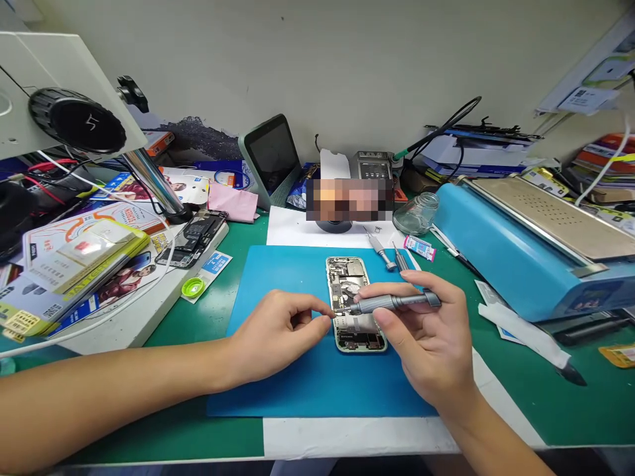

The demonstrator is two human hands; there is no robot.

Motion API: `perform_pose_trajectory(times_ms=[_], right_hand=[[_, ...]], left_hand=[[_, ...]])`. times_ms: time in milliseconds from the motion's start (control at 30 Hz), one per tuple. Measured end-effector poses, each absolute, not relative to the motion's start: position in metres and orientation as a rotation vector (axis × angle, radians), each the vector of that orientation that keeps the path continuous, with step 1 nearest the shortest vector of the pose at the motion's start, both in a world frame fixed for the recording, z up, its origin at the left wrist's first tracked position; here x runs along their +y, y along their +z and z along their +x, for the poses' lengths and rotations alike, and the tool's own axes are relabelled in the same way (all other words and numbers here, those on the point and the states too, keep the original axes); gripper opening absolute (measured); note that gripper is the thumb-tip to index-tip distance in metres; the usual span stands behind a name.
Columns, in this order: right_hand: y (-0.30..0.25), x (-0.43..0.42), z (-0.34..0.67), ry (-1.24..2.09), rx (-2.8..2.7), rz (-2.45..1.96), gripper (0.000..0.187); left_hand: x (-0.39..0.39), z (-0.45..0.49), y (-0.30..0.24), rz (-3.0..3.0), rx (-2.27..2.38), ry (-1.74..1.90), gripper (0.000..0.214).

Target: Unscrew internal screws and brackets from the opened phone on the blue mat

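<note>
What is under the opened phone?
The opened phone lies on a blue mat, itself on the green bench cover. The right hand and screwdriver hide part of the phone.

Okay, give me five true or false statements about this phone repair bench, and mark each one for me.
1. The right hand holds a grey screwdriver. True.
2. The opened phone lies on a red mat. False: it lies on a blue mat.
3. The left hand has its fingertips at the phone's left edge. True.
4. The glass jar stands left of the phone. False: it stands beyond it, to the right.
5. Two spare screwdrivers lie just beyond the phone. True.
</note>
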State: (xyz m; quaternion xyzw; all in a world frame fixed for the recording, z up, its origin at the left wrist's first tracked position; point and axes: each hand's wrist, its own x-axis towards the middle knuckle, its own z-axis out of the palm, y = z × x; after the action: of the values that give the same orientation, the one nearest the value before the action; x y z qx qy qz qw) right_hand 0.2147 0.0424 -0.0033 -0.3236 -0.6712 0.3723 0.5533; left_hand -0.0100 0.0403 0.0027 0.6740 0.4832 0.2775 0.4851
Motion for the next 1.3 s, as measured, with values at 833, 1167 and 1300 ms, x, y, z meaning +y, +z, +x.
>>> perform_pose_trajectory(times_ms=[833, 1167, 1300], right_hand=[[-0.0018, 0.0432, 0.2133, 0.919, -1.613, -0.765, 0.041], [-0.0033, 0.0435, 0.2143, 0.919, -1.598, -0.776, 0.042], [-0.0032, 0.0422, 0.2144, 0.923, -1.592, -0.782, 0.043]], left_hand=[[0.0416, -0.0106, 0.0041, 1.636, 1.139, 0.68, 0.027], [0.0419, -0.0111, 0.0013, 1.64, 1.141, 0.689, 0.026], [0.0419, -0.0114, 0.001, 1.639, 1.131, 0.692, 0.025]])
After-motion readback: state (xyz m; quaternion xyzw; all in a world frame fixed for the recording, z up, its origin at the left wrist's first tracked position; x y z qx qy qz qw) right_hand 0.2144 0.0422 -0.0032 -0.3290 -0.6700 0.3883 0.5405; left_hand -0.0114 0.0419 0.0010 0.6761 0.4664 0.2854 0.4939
